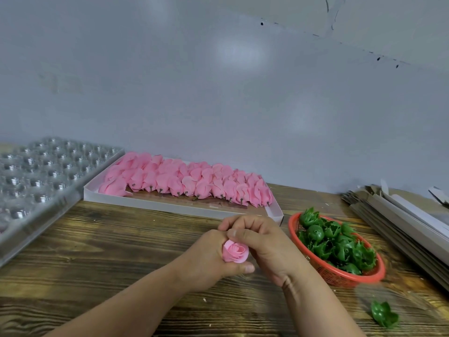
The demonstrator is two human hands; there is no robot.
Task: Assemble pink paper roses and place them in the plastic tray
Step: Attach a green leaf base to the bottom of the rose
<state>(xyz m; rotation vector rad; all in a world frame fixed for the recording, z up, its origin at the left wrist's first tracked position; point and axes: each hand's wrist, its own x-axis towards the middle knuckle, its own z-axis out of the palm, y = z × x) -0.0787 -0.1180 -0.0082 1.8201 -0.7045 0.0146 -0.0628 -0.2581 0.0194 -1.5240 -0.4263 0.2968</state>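
Observation:
A pink paper rose (235,251) sits between both hands above the wooden table, its spiral face turned toward me. My left hand (209,259) grips it from below, thumb curled under the bloom. My right hand (262,242) curls over its top and right side, fingers pinching the petals. The clear plastic tray (36,181) with round cavities lies at the far left. A white flat box (155,203) behind the hands holds rows of pink paper petal bundles (187,183).
A red mesh basket (340,273) of green plastic calyxes (335,242) stands right of my hands. One loose green calyx (384,314) lies on the wooden table (109,251) near the front right. Stacked flat cardboard (398,222) lies at the right edge. A grey wall rises behind.

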